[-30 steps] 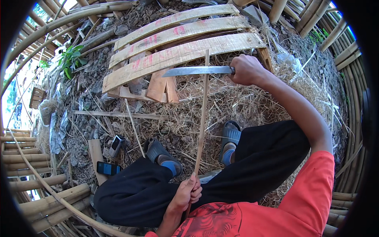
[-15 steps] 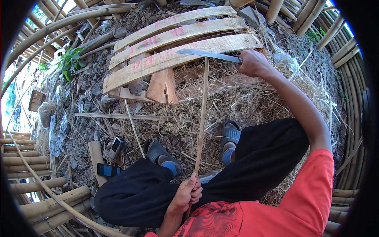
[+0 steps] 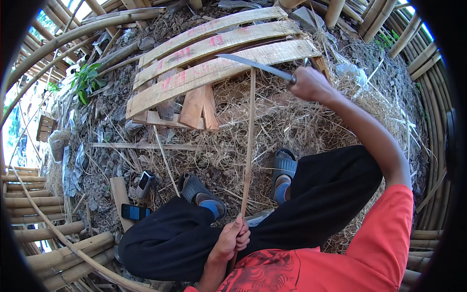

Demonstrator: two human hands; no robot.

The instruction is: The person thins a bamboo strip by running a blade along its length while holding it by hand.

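Observation:
My left hand (image 3: 232, 238) is wrapped round the lower end of a long bamboo strip (image 3: 249, 151), close to my lap. The strip rises away from me, and its far tip meets a knife (image 3: 258, 65) at the front slat of a wooden pallet (image 3: 219, 67). My right hand (image 3: 311, 83) grips the knife by its handle, fingers closed. The long blade points left and lies across the strip's tip, tilted with its point farther away. Whether the edge has bitten into the strip cannot be made out.
Short wood pieces (image 3: 192, 108) lean under the pallet. Dry straw (image 3: 292, 121) and soil cover the ground round my sandals (image 3: 283, 165). At the left lie a phone (image 3: 135, 211), a small device (image 3: 144, 184) and a flat board (image 3: 120, 197). Bamboo poles (image 3: 73, 250) stand around.
My right hand has come slightly nearer to me, so the knife's handle sits lower and the blade slants more. The left hand keeps its hold on the bamboo strip.

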